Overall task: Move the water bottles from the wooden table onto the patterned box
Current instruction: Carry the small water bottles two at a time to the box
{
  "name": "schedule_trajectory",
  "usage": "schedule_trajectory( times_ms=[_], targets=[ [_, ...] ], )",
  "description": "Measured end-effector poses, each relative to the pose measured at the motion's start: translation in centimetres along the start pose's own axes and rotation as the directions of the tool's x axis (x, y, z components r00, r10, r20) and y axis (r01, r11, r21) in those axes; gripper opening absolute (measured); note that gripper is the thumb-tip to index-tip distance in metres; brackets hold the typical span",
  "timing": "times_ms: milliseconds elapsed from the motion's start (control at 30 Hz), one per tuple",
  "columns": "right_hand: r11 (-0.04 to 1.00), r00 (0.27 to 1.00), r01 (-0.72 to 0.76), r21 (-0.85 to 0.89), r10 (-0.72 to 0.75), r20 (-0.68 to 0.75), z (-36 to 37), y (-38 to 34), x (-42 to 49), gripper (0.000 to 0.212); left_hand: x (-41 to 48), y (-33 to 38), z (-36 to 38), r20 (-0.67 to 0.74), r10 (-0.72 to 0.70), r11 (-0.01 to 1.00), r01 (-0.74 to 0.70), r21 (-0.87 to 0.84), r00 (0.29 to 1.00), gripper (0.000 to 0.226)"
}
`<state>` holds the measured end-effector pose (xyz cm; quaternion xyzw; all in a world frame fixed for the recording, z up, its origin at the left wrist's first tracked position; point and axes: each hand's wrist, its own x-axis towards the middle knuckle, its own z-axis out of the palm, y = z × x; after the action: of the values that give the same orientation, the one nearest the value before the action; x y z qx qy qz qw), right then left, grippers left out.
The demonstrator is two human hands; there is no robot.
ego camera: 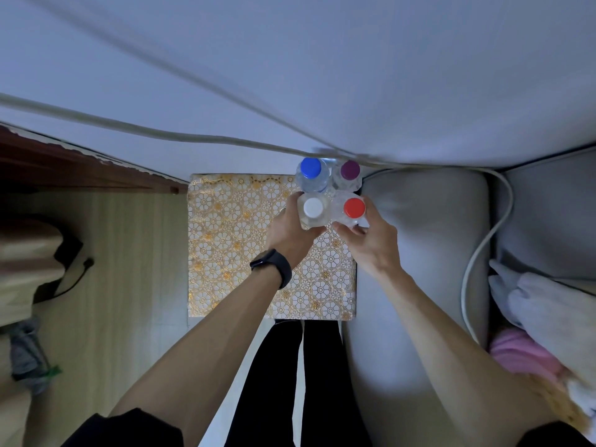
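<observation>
Placing pair: left hand (pixel 290 232) grasps white-capped bottle (pixel 312 208), right hand (pixel 371 243) grasps red-capped bottle (pixel 354 208); keep upright, seat bases fully on box (pixel 232 237), without knocking blue-capped bottle (pixel 310 168) or purple-capped bottle (pixel 350 169).

We see a home, a living or sleeping room: a grey cushion (pixel 419 246) on the right, a white blanket (pixel 548 311) and pink cloth (pixel 522 356) further right, pale wood floor (pixel 122 269) on the left.
</observation>
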<state>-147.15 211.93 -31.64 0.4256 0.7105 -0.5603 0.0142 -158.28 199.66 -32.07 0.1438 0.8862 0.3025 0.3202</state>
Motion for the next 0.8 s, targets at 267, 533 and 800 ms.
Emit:
schedule_trajectory(
  times_ms=[267, 533, 800],
  targets=[
    [0.979, 0.996, -0.019, -0.202, 0.038, 0.086, -1.3, -0.7, -0.3, 0.087, -0.6, -0.2, -0.9, 0.113, -0.030, 0.999, 0.026, 0.028, 0.993, 0.092],
    [0.928, 0.984, -0.060, -0.367, 0.117, 0.135, -3.5, -5.3, -5.7, 0.076, -5.3, 1.5, -5.3, 0.201, -0.066, 0.995, 0.049, 0.089, 0.977, 0.076],
    [0.881, 0.987, 0.089, -0.465, -0.017, 0.157, -5.1, -13.5, -15.6, 0.039, -12.9, 3.9, -13.8, 0.154, 0.013, 0.988, -0.036, 0.147, 0.988, 0.053]
  ],
)
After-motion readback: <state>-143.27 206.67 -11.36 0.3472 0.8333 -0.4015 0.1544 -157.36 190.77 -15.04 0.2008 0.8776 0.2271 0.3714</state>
